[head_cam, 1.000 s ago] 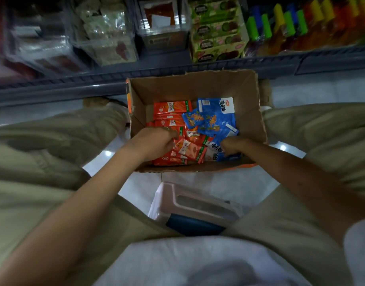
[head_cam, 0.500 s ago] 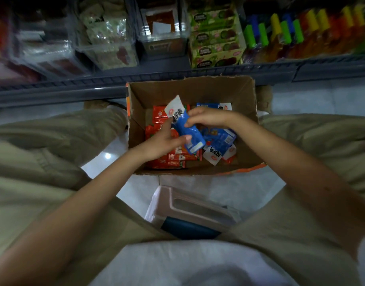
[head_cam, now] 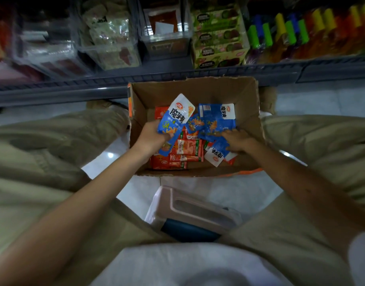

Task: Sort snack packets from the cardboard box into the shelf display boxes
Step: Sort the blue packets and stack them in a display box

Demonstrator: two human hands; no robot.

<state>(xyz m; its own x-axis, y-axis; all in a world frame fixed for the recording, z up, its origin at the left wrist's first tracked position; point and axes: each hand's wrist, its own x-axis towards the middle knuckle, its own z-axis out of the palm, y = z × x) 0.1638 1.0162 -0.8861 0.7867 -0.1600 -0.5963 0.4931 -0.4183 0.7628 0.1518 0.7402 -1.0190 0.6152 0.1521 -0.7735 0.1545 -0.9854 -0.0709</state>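
Evidently light, limp, slippery foil: left grip (head_cam: 154, 137) pinches blue packet (head_cam: 175, 120) mid-frame; right grip (head_cam: 237, 141) on loose packets (head_cam: 214, 124) in cardboard box (head_cam: 198, 89), hold unclear. Pinch sealed edge.

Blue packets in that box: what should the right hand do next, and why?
Probably the right hand should pinch the loose blue packet under its fingers and add it to the raised blue packet that the left hand grips, since blue ones are apparently being gathered first.

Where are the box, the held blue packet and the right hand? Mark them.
Box (head_cam: 198, 91), head view, inner back wall.
Held packet (head_cam: 176, 119), head view, printed front.
Right hand (head_cam: 238, 141), head view, back of hand.
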